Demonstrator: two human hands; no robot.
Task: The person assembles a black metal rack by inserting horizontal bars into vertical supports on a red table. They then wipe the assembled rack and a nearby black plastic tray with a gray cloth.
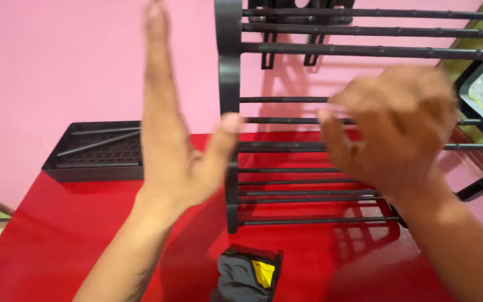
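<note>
Black tiered rack (308, 145) stands on the red table (57, 235) against the pink wall. My left hand (169, 156) is open flat beside its post; my right hand (392, 128), blurred, curls loosely near its rods, holding nothing.

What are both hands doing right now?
Left hand: open flat, thumb against the black rack.
Right hand: curled at the rack's bars, blurred; grip cannot be told.
</note>
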